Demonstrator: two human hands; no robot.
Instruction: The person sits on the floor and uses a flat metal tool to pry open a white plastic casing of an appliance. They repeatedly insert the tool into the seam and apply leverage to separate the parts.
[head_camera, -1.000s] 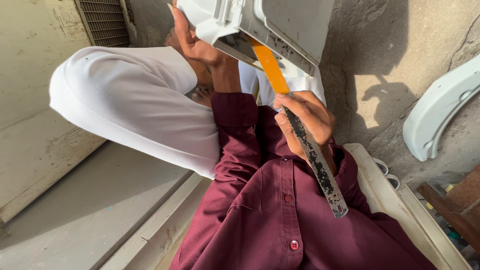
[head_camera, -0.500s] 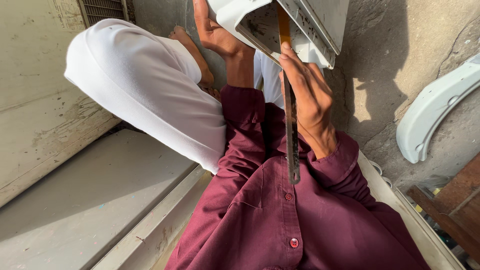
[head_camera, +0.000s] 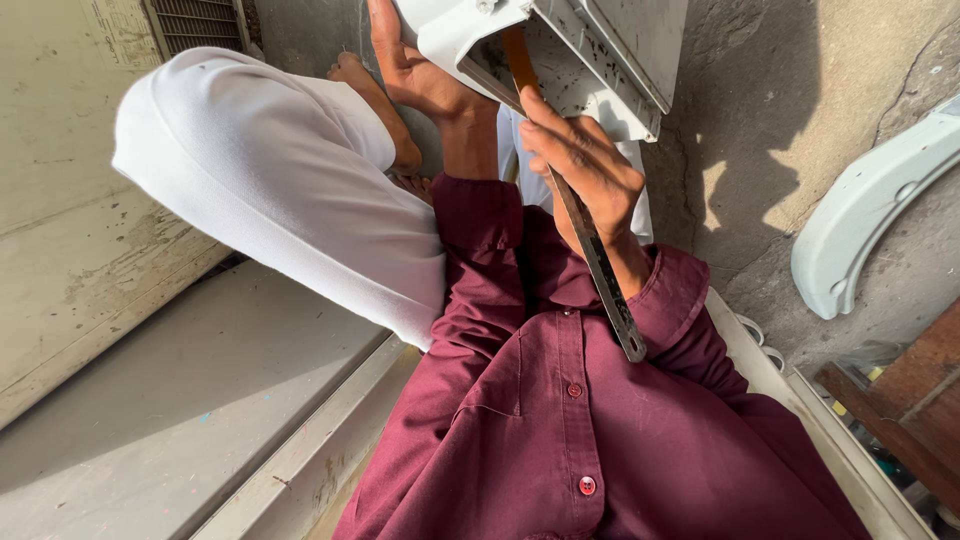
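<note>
- Right hand (head_camera: 585, 165) has its grip closed around a long flat blade (head_camera: 600, 270), fingers wrapped over its middle.
- Blade runs steeply, its dark pitted end low by the maroon cuff (head_camera: 670, 300), its orange upper part (head_camera: 517, 55) pushed into the white casing (head_camera: 600, 50).
- Left hand (head_camera: 415, 75) clasps the casing's lower left edge, palm against it.
- White cloth (head_camera: 280, 190) lies left of the arms.
- Curved white panel (head_camera: 860, 215) rests at right on concrete.

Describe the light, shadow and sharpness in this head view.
Head view: hard sunlight from one side; the white casing throws a dark shadow on the grey wall; the white trouser leg is nearly washed out; the hands and the long tool stay sharp.
</note>
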